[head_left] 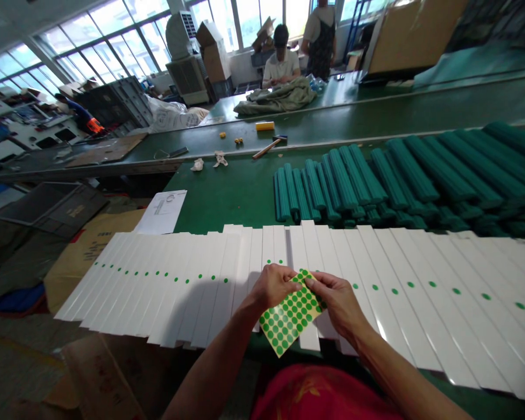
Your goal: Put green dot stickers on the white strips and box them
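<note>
Both my hands are over a row of long white strips [389,274] laid side by side across a green-topped bench. My left hand [273,286] holds the upper left edge of a sheet of green dot stickers [289,315]. My right hand [339,303] pinches the sheet's upper right corner. Several green dots [187,280] run in a line across the strips. Those left of my hands lie closer together than those to the right. The strips directly below my hands are hidden by them and by the sheet.
Bundled teal rolls [332,181] are stacked beyond the strips. A sheet of paper [161,211] lies at the bench's left end. Farther off are a hammer [266,149], a yellow box [265,125], and a seated person [281,64] behind a folded green cloth [275,98].
</note>
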`<state>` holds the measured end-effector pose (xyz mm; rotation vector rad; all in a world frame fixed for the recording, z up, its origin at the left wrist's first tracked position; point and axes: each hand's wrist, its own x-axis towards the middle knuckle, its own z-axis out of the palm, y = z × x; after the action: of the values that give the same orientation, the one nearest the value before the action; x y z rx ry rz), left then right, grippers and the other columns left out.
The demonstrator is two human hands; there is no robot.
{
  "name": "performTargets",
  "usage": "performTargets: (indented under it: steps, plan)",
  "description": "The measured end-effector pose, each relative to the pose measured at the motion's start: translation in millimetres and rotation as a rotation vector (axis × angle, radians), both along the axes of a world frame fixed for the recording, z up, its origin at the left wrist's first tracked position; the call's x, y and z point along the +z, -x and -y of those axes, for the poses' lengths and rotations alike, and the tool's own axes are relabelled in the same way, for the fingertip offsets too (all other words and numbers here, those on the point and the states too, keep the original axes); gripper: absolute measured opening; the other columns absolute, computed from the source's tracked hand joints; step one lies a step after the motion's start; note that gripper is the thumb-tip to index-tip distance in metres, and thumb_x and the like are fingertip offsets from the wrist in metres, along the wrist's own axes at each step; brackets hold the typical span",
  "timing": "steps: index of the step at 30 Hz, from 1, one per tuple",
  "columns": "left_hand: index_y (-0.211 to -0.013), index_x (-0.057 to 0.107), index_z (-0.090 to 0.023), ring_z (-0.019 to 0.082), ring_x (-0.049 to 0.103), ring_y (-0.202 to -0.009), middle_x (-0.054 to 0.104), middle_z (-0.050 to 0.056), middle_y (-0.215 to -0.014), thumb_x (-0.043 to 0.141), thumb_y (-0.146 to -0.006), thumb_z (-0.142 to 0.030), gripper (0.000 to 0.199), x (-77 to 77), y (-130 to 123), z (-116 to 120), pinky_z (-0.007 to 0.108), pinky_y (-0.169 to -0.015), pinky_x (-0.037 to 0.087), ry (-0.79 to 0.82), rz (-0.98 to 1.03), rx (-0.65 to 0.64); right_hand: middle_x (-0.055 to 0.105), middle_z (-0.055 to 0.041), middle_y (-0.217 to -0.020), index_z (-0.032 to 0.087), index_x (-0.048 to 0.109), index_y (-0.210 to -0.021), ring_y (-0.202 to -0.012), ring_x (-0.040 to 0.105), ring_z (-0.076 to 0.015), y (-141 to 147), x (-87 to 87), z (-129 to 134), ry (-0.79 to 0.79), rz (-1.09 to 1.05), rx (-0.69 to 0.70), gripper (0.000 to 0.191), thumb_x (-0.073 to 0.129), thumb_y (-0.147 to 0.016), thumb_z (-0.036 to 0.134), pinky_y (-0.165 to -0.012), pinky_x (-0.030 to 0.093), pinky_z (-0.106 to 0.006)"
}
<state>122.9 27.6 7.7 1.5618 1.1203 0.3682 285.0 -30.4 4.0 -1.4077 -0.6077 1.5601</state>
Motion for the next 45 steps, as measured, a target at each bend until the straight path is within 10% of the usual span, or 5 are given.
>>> performTargets:
  steps: [14, 28, 36, 45]
  plan:
    - [-0.093, 0.071, -0.013, 0.015, 0.064, -0.075, 0.072, 0.004, -0.082, 0.059, -0.078, -0.026, 0.023, -11.4, -4.2, 5.3, 0.024, -0.068, 0.048, -0.040, 0.159, 0.197, 0.062, -0.0007, -0.055, 0.014, 0.071, -0.066, -0.048, 0.048, -0.0095, 10.1, -4.5, 0.2, 0.039, 0.054, 0.021, 0.027, 0.077, -0.063, 0.040, -0.045, 0.031, -0.022]
    - [-0.078, 0.060, -0.016, 0.015, 0.056, -0.076, 0.062, 0.005, -0.079, 0.044, -0.089, -0.017, 0.019, -19.3, 1.3, 17.5, 0.025, -0.070, 0.041, -0.530, -0.103, 0.061, 0.059, 0.0006, -0.049, 0.015, 0.067, -0.056, -0.044, 0.045, -0.0092, 26.7, -11.5, 2.4, 0.137, 0.005, -0.022, 0.022, 0.077, -0.059, 0.035, -0.044, 0.030, -0.023]
    - [-0.073, 0.059, -0.015, 0.013, 0.055, -0.074, 0.060, 0.002, -0.077, 0.052, -0.082, -0.019, 0.012, -63.4, 50.7, -26.6, 0.023, -0.069, 0.042, -0.307, -0.223, 0.371, 0.063, -0.0017, -0.053, 0.015, 0.068, -0.057, -0.047, 0.050, -0.0114, 25.1, -16.3, 3.8, 0.179, -0.017, -0.006, 0.021, 0.077, -0.060, 0.035, -0.047, 0.035, -0.024]
    - [-0.072, 0.060, -0.015, 0.017, 0.056, -0.079, 0.059, 0.006, -0.079, 0.053, -0.081, -0.013, 0.012, -105.6, 60.6, -41.3, 0.028, -0.076, 0.042, -0.313, -0.608, 0.308, 0.065, -0.0030, -0.056, 0.014, 0.069, -0.060, -0.049, 0.053, -0.0120, 21.4, -20.6, 4.0, 0.201, -0.040, 0.006, 0.022, 0.078, -0.062, 0.035, -0.048, 0.037, -0.024]
